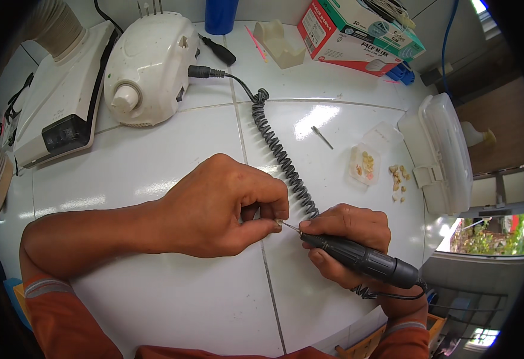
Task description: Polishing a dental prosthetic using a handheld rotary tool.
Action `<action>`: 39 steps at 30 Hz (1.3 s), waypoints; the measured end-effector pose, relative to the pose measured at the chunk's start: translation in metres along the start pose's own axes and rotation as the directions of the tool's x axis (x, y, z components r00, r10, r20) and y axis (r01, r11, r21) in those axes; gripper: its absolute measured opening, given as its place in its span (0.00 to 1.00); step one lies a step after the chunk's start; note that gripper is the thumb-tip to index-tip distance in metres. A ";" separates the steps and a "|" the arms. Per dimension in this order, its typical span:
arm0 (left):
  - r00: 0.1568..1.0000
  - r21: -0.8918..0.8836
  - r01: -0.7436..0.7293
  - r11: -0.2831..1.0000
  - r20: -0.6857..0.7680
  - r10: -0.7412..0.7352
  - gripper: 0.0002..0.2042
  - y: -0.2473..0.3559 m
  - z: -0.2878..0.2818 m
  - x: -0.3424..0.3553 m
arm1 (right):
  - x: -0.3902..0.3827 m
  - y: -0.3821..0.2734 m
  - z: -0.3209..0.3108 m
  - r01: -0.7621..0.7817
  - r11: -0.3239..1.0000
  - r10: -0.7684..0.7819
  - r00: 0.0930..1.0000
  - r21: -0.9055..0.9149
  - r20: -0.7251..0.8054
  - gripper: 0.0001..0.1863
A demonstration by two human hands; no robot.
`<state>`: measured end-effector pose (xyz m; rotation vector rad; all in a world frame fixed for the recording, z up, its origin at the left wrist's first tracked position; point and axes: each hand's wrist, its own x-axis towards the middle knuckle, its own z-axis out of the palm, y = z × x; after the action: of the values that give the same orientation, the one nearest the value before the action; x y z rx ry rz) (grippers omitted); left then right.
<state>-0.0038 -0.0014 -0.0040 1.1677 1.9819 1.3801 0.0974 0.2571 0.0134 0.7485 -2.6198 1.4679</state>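
My left hand is closed in a pinch between thumb and forefinger. A tiny pale piece shows at its fingertips; its kind is too small to make out. My right hand grips a black rotary handpiece, held like a pen. The thin metal bit of this tool points left, its tip at or very near the pale piece. From the handpiece's rear a coiled black cord loops under my right hand and runs up to a white control unit with a round knob.
A white machine with a hose stands at the left. On the right are a small clear box of pale pieces, loose pale bits, a spare bit and a lidded white case. A mask box sits behind.
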 end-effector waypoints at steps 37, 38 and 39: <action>1.000 0.027 0.013 1.000 0.023 -0.013 0.06 0.001 -0.001 0.001 | 0.001 0.000 -0.001 0.000 1.000 0.000 1.000 0.006 0.013 0.18; 1.000 0.026 0.014 1.000 0.022 -0.015 0.06 0.001 -0.001 0.001 | 0.000 0.000 -0.001 -0.005 1.000 0.005 1.000 0.002 0.008 0.18; 1.000 0.026 0.016 1.000 0.021 -0.016 0.06 0.001 -0.001 0.001 | 0.000 0.001 -0.001 -0.010 1.000 0.010 1.000 -0.002 0.003 0.18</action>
<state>-0.0043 -0.0011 -0.0028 1.1706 1.9951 1.3326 0.0968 0.2581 0.0135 0.7391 -2.6310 1.4676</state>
